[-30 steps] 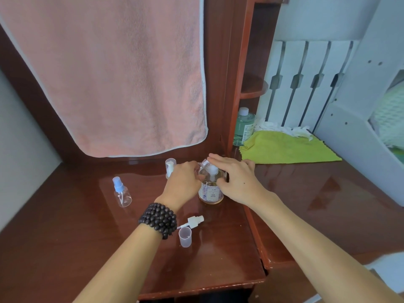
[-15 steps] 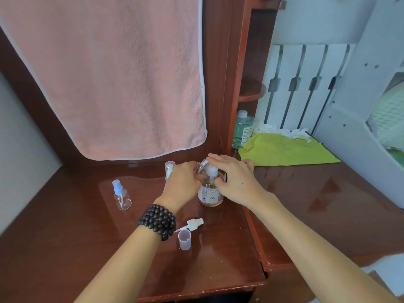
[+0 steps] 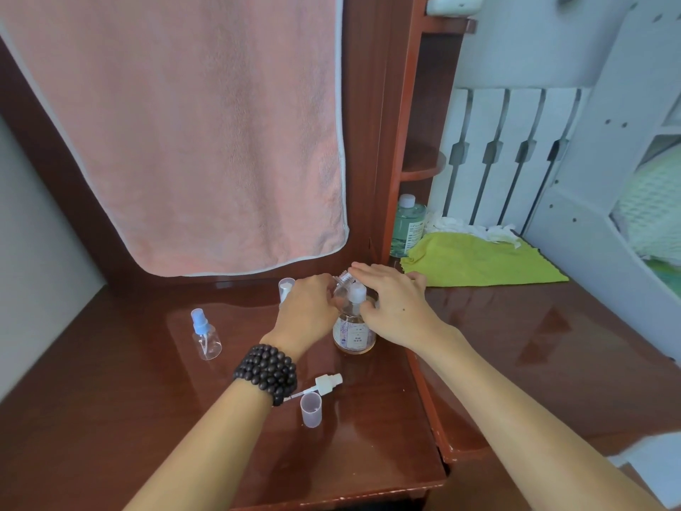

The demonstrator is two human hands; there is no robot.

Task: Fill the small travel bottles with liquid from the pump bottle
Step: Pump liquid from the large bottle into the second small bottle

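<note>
The clear pump bottle, with amber liquid at its bottom, stands mid-desk. My left hand grips a small clear travel bottle, tilted with its threaded neck at the white pump head. My right hand lies over the pump head with straight fingers, thumb beside the pump neck. A small travel bottle with a blue spray top stands to the left. Another small bottle with a white top stands behind my left hand, partly hidden.
A loose white spray head with its tube and a clear cap lie on the brown desk near my left wrist. A pink towel hangs behind. A green bottle and green cloth sit at the right.
</note>
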